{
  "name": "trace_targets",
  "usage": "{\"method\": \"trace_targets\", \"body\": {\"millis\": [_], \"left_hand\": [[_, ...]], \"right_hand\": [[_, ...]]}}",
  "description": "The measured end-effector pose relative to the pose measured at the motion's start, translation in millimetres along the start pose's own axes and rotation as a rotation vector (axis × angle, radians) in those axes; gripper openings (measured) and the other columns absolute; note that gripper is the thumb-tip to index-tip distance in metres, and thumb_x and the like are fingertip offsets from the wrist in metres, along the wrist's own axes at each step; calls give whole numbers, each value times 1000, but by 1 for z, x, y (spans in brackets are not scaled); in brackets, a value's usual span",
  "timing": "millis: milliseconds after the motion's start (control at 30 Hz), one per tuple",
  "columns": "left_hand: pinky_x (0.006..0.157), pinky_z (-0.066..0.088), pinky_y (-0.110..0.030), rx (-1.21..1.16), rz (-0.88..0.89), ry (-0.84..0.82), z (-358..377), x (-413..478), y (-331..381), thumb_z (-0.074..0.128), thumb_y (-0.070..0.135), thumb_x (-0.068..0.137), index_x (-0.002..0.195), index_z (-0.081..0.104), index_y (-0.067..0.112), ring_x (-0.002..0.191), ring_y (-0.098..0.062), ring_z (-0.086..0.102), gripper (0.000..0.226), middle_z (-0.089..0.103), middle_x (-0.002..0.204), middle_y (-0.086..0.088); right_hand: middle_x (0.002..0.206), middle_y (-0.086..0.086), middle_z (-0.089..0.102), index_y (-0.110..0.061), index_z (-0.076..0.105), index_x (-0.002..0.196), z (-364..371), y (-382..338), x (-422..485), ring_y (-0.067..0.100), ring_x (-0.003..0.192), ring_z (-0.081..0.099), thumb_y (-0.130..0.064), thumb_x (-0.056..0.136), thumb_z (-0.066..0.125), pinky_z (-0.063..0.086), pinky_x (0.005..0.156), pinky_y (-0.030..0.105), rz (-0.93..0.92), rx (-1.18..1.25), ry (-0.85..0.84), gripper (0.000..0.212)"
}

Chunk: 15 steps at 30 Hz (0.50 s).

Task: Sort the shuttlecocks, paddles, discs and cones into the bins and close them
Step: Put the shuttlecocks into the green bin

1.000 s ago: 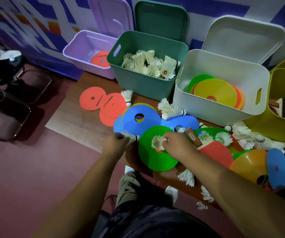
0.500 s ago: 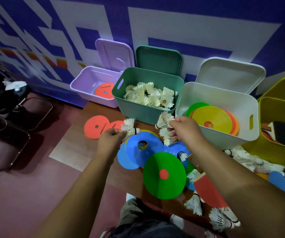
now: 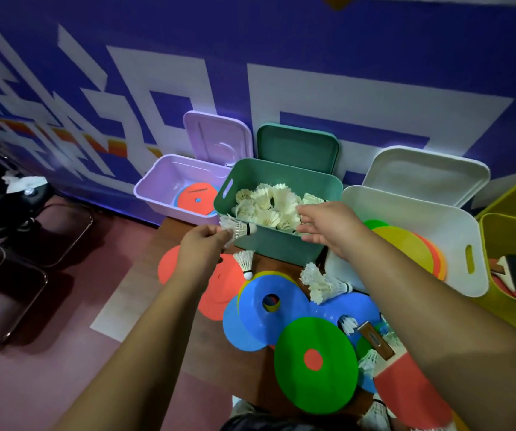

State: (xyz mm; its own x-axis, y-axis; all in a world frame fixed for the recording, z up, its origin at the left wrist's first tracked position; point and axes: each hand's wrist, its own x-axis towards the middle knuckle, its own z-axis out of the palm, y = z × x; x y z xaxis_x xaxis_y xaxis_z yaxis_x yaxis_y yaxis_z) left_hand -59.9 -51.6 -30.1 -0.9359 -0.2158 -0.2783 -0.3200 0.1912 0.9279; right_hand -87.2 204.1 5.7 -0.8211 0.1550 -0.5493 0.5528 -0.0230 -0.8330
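My left hand [image 3: 202,244] pinches a white shuttlecock [image 3: 238,228] at the front left corner of the green bin [image 3: 277,247], which holds several shuttlecocks. My right hand [image 3: 328,227] hovers over the bin's right side with fingers spread and nothing in it. Loose shuttlecocks [image 3: 325,284] lie in front of the bin, one more [image 3: 246,262] upright beside it. Blue cones [image 3: 269,309], a green cone [image 3: 315,363] and orange discs [image 3: 219,290] lie on the table. A red paddle [image 3: 406,387] lies at lower right.
A purple bin [image 3: 163,188] holds an orange disc. The white bin [image 3: 431,231] holds stacked cones. A yellow bin [image 3: 515,253] at far right holds a paddle. All lids stand open against the wall. Dark chairs [image 3: 17,253] stand on the left.
Both hands rose from the table to the green bin. My right hand, which held a shuttlecock half a second ago, is now empty over the bin. My left hand still holds its shuttlecock.
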Motion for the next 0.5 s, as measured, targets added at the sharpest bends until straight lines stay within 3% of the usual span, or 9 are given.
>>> {"method": "trace_targets", "body": {"millis": [167,267,500], "left_hand": [[63,51,-37,86,71,13,0,29,14,78,32,88,83,67,4,58,-19,55,30,64,65,-5],[71,55,-39,195,150,17,6,50,28,76,35,84,77,65,14,65,-19,62,25,67,67,2],[63,49,-31,331,229,1,39,86,61,76,26,87,70,62,19,61,-15,63,23,67,65,3]], "right_hand": [[109,7,75,-14,64,116,10,14,-4,22,91,77,-20,101,61,66,80,40,-8,-153,26,16],[103,3,78,-15,68,112,9,26,-13,20,89,77,-23,104,58,66,77,39,-13,-260,16,15],[95,6,78,-13,71,105,0,35,-16,21,80,74,-24,104,61,64,74,41,-12,-241,58,14]]}}
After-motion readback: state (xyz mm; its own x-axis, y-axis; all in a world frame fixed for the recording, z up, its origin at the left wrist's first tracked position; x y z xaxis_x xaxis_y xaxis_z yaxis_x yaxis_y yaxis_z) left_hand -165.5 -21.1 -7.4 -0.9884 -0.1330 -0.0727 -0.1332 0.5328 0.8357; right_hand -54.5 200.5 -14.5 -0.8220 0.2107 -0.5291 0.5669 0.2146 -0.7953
